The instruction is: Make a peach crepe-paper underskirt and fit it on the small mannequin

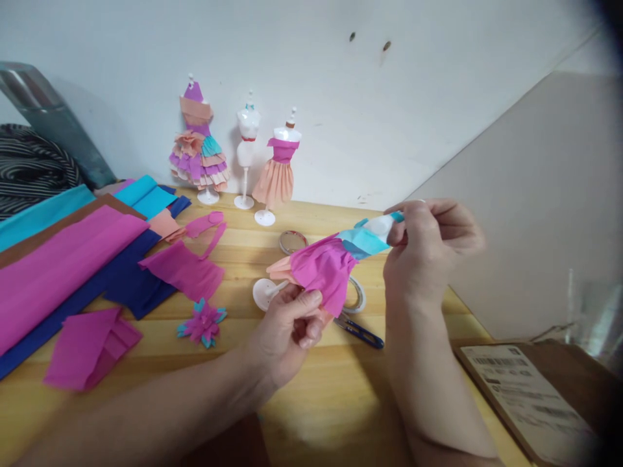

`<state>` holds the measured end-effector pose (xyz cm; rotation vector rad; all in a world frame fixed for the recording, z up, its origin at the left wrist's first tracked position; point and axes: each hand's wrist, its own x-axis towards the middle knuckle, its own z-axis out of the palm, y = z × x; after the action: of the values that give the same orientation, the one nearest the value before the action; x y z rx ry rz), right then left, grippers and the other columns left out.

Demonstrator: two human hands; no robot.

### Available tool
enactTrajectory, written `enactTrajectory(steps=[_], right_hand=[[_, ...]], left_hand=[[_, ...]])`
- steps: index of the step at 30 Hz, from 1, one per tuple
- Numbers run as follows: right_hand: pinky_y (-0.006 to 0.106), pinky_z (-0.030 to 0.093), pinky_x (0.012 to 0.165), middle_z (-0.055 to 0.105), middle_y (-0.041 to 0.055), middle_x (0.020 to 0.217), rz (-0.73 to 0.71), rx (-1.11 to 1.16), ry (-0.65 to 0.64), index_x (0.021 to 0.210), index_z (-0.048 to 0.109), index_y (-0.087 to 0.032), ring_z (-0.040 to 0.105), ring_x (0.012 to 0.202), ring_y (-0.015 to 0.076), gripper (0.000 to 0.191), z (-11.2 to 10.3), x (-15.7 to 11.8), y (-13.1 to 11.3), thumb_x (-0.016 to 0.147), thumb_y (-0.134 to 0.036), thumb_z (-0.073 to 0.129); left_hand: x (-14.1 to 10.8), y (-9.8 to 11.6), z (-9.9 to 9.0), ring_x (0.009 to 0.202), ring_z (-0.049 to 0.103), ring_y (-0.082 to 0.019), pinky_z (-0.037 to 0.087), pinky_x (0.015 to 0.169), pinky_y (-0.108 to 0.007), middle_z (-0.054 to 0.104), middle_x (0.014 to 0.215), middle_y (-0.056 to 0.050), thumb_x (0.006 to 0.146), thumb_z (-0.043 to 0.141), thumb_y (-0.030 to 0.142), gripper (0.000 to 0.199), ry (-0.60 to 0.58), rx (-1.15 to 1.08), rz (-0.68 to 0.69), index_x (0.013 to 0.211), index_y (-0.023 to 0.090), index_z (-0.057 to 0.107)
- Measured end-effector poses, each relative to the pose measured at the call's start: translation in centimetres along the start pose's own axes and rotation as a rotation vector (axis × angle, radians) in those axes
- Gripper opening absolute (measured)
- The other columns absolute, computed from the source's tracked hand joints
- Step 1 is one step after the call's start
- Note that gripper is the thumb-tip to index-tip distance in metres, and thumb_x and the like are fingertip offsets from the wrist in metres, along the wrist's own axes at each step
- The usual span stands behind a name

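A miniature dress-form mannequin [382,225] lies tilted between my hands, its white round base [263,294] toward the left. Turquoise paper [363,241] wraps its bodice, and a gathered magenta crepe-paper skirt [324,266] hangs over peach paper [281,266]. My left hand [292,318] is closed on the skirt's lower edge, thumb on top. At the neck end, my right hand [423,243] pinches the mannequin's top with a turquoise strip at the fingertips; its fingers hide the neck. Below the skirt lie blue-handled snips [363,332] and a partly covered tape roll [359,296].
Three mannequins stand along the wall: one ruffled [198,146], one bare white [248,149], one peach-skirted [280,165]. Folded crepe paper [73,266], magenta pieces [187,269] and a paper flower [202,323] lie left. Another tape ring [293,242] sits behind; a labelled cardboard package [525,395] lies right.
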<state>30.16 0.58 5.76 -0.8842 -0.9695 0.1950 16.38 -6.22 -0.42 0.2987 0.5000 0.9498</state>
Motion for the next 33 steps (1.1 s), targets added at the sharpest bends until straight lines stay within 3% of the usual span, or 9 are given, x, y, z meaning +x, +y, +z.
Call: enactTrajectory(steps=[5,9,13,15,22,28,33], right_hand=[[0.022,0.034,0.037,0.059,-0.0042,0.050,0.005,0.008,0.008,0.057,0.056,-0.021,0.041,0.037,0.0072,0.014,0.02,0.07,0.03,0.069,-0.016,0.062],[0.022,0.034,0.037,0.058,-0.0050,0.050,-0.009,0.018,0.006,0.057,0.056,-0.022,0.041,0.037,0.0075,0.015,0.08,-0.03,0.06,0.069,-0.014,0.061],[0.023,0.034,0.038,0.058,-0.0038,0.050,-0.014,0.006,0.025,0.056,0.056,-0.021,0.042,0.037,0.0077,0.014,0.14,-0.06,-0.01,0.068,-0.014,0.060],[0.023,0.035,0.038,0.058,-0.0035,0.050,-0.012,0.001,0.032,0.056,0.055,-0.019,0.043,0.037,0.0072,0.013,0.18,-0.05,-0.10,0.067,-0.014,0.060],[0.022,0.036,0.039,0.059,-0.0045,0.050,-0.020,-0.038,0.050,0.057,0.052,-0.019,0.043,0.037,0.0062,0.012,0.41,-0.16,-0.21,0.066,-0.015,0.059],[0.021,0.033,0.036,0.053,-0.0055,0.046,-0.016,-0.046,0.069,0.056,0.052,-0.018,0.043,0.036,0.0059,0.011,0.34,-0.01,0.07,0.063,-0.013,0.058],[0.022,0.033,0.036,0.052,-0.0063,0.044,-0.018,-0.073,0.066,0.055,0.052,-0.019,0.043,0.036,0.0069,0.012,0.29,0.05,0.08,0.064,-0.013,0.057]], left_hand=[[-0.11,0.12,0.03,0.043,0.041,-0.004,0.017,0.038,-0.014,0.040,0.047,0.009,0.054,0.087,0.034,0.052,0.083,-0.011,-0.055,0.064,0.019,0.038],[-0.12,0.31,0.13,0.045,0.042,-0.005,0.020,0.039,-0.015,0.037,0.049,0.009,0.055,0.086,0.039,0.053,0.049,-0.034,-0.053,0.064,0.019,0.037],[-0.26,0.24,0.03,0.047,0.043,-0.006,0.022,0.041,-0.016,0.051,0.060,0.004,0.061,0.081,0.050,0.049,0.039,-0.028,-0.027,0.072,0.019,0.046],[-0.41,0.08,-0.04,0.048,0.043,-0.006,0.023,0.042,-0.017,0.051,0.060,0.004,0.061,0.080,0.055,0.051,0.039,0.000,-0.010,0.070,0.018,0.046],[-0.49,-0.10,0.06,0.044,0.031,-0.005,0.017,0.043,-0.020,0.038,0.048,0.005,0.068,0.075,0.053,0.053,0.076,0.213,0.109,0.054,0.018,0.038],[-0.45,0.08,0.04,0.043,0.032,-0.005,0.018,0.043,-0.020,0.038,0.047,0.006,0.066,0.075,0.052,0.053,0.167,0.190,0.130,0.054,0.019,0.035],[-0.20,0.38,-0.10,0.044,0.034,-0.006,0.019,0.043,-0.020,0.040,0.049,0.006,0.067,0.074,0.048,0.049,0.150,0.143,0.089,0.056,0.019,0.036]])
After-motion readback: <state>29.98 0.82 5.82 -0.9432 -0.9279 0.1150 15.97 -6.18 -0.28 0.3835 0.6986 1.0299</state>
